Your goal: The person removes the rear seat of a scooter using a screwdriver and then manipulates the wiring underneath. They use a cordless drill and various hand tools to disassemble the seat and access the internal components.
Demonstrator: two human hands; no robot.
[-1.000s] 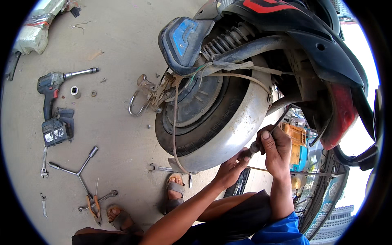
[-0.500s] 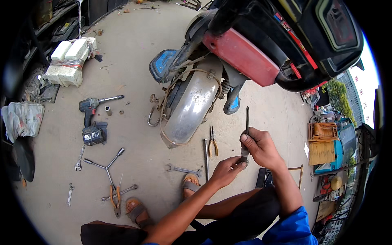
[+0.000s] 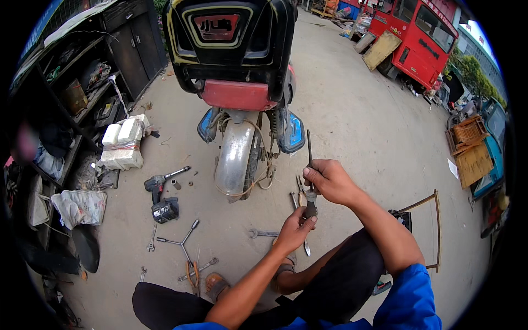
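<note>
1. Two hands shared a screwdriver [image 3: 311, 196] in the head view: the left hand [image 3: 293, 232] was closed around the lower end of its handle [image 3: 311, 209], the right hand [image 3: 330, 180] around its shaft [image 3: 309, 146].
2. The screwdriver pointed tip outward, to the right of the silver fender [image 3: 234, 157] of the scooter [image 3: 236, 94].
3. A drill [image 3: 156, 188] and a Y-shaped wrench [image 3: 184, 242] lay on the floor [image 3: 357, 137] to the left.

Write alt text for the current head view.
A person's left hand grips a screwdriver by its handle and their right hand its shaft, tip up, before a black-and-red scooter. A cordless power tool and a Y-shaped wrench lie on the ground to the left.
</note>
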